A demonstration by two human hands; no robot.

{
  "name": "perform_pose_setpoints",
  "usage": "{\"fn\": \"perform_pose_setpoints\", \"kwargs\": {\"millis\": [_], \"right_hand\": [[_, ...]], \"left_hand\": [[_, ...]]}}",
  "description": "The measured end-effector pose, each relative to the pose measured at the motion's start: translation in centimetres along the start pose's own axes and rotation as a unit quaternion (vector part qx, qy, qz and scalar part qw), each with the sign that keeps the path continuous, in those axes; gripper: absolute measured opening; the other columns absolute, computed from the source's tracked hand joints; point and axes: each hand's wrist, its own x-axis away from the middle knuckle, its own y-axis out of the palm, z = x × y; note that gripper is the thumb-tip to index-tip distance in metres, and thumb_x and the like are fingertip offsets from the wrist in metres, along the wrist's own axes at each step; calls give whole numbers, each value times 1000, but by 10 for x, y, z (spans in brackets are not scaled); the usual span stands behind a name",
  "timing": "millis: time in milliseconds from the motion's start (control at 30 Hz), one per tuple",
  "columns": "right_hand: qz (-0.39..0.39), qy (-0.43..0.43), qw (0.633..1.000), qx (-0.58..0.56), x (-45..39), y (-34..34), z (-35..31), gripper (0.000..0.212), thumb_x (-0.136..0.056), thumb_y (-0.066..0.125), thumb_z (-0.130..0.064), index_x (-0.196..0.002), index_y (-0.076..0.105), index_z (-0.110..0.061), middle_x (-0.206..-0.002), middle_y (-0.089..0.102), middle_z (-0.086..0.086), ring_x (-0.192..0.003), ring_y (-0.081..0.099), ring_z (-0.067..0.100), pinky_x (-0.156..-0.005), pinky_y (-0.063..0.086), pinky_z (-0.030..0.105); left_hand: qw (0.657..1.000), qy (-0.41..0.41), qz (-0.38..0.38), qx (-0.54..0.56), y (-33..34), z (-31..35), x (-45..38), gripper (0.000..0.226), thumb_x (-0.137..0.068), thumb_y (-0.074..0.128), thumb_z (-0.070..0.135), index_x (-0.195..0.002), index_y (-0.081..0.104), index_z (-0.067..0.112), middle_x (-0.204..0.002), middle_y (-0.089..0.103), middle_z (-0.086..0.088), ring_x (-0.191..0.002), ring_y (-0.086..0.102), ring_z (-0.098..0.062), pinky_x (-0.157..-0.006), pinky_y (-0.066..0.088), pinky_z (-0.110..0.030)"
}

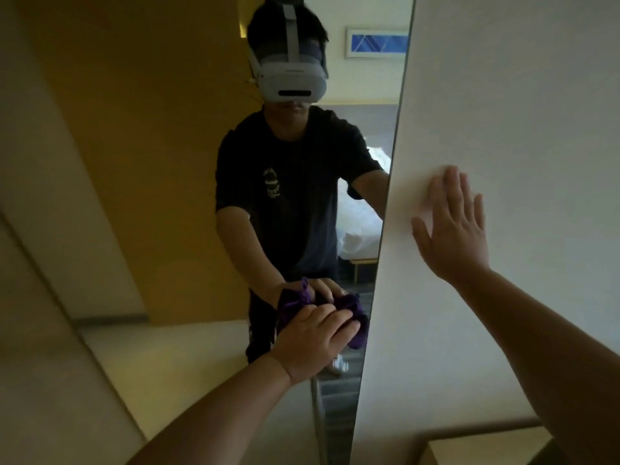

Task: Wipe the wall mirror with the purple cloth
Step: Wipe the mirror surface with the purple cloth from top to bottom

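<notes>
The left hand (315, 340) presses the bunched purple cloth (355, 317) flat against the mirror (188, 162), low near its right edge; the cloth sticks out beyond the fingertips. The right hand (453, 229) lies open, fingers spread, on the white wall (503, 95)

**Dim room, white wall at 3 o'clock**

White wall (520, 95) fills the 3 o'clock side. Tan wood panels (100, 129) at 9. Pale desk (483, 448) corner at 5. Reflected: bed w/ white linen (359, 223), blue framed pic (377, 41) at 12, patterned floor.
</notes>
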Motion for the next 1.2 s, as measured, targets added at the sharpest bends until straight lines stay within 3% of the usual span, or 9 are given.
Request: {"fn": "perform_pose_setpoints", "kwargs": {"millis": [167,300,500,700,800,933,1100,1200], "right_hand": [[7,17,1000,-22,24,-20,-48,73,-100,20,-52,-156,10,-6,-165,2,16,-152,-3,27,-122,8,54],[24,-2,998,-51,48,-26,-105,69,-101,25,-49,-157,10,-11,-165,4,12,-153,0,25,-122,9,54],[34,-73,994,-75,70,-21,-189,67,-100,30,-46,-156,19,-10,-164,6,11,-152,7,29,-121,13,56],[21,-134,988,-78,75,-3,-233,67,-101,34,-44,-158,6,-22,-166,4,11,-153,-2,25,-122,10,57],[21,-160,983,-91,80,13,-244,71,-101,37,-40,-159,1,-23,-167,-3,7,-153,-5,25,-123,5,55],[64,-188,977,-83,103,52,-255,65,-101,33,-41,-158,14,-16,-166,-3,8,-153,-2,27,-123,2,53],[142,-214,964,-71,140,110,-263,62,-102,31,-43,-156,24,-12,-166,6,9,-153,2,28,-123,0,51],[179,-209,960,-49,156,143,-263,60,-104,35,-41,-156,26,-12,-165,10,10,-153,2,27,-123,0,51]], "left_hand": [[999,-41,26,-12,-55,-51,41,39,-92,67,18,-130,59,22,-130,58,-3,-112,57,-25,-90,42,-37],[996,-68,42,-41,-99,-91,83,34,-105,35,12,-127,59,21,-125,64,-3,-107,61,-26,-85,48,-39],[995,-59,50,-60,-127,-123,150,35,-93,57,8,-126,62,20,-125,63,-3,-106,61,-27,-85,48,-39],[991,-90,60,-78,-129,-137,178,45,-89,60,2,-131,57,18,-129,61,-5,-110,59,-29,-87,46,-41],[986,-105,91,-89,-128,-143,183,37,-104,35,5,-130,59,17,-127,64,-8,-107,62,-31,-84,47,-43],[975,-114,157,-105,-109,-150,197,31,-109,34,14,-131,57,15,-131,56,-7,-111,58,-31,-84,46,-45],[951,-114,216,-188,-79,-165,219,31,-100,55,7,-130,60,14,-129,59,-10,-112,58,-35,-87,44,-47],[935,-132,247,-217,-63,-164,241,30,-108,42,20,-127,63,10,-125,64,-15,-107,60,-38,-85,45,-49]]}}
